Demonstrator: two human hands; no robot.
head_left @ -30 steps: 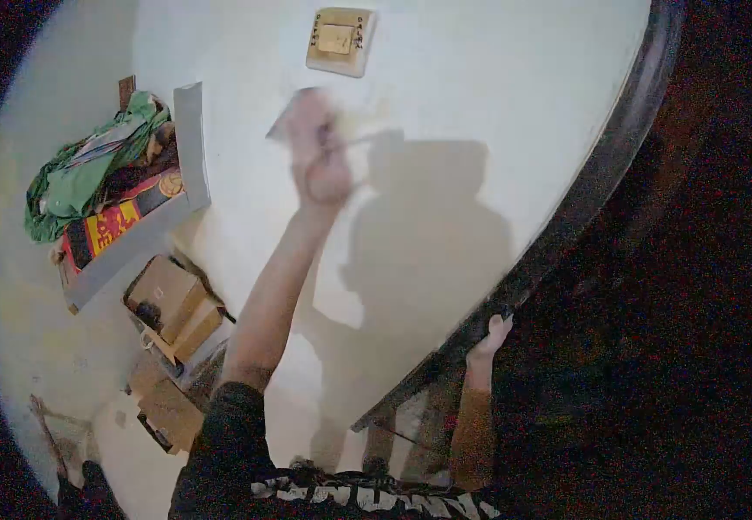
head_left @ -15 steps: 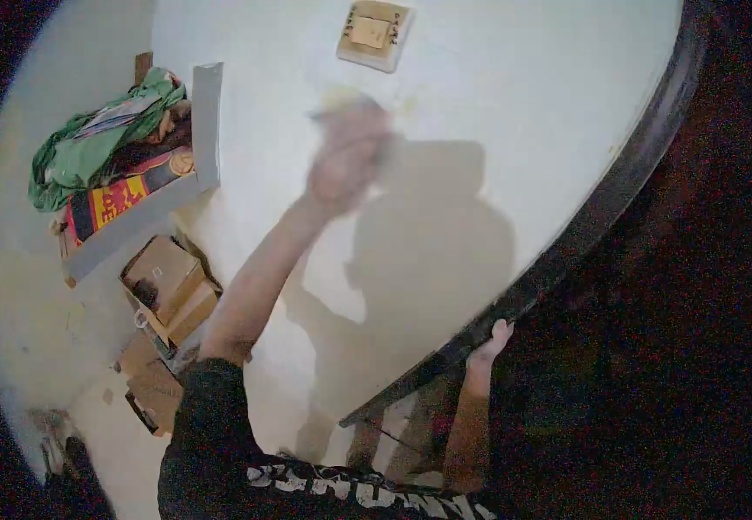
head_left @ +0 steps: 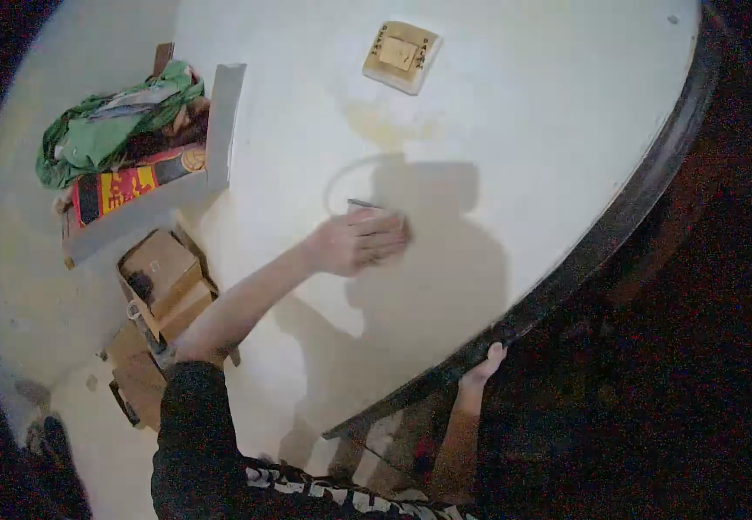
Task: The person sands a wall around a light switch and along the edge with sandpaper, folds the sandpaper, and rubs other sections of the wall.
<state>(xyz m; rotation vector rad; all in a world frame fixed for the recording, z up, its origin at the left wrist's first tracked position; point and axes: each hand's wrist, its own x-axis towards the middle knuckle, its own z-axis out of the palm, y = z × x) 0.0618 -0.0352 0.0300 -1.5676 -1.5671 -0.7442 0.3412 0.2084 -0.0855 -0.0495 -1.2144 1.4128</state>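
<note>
Against the smooth, pale wall [head_left: 549, 130], the left hand [head_left: 363, 241] holds a thin, dark-edged piece [head_left: 363, 204] beneath flattened fingers, below the square, lettered switch [head_left: 400, 57]; the right hand [head_left: 485, 368] touches curved, dark trim [head_left: 567, 276], grip unclear.

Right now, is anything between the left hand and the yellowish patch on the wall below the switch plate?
Nothing visible stands between the left hand, with a thin flat piece at its fingers, and the yellowish patch; only a shadow falls on the wall there.
</note>
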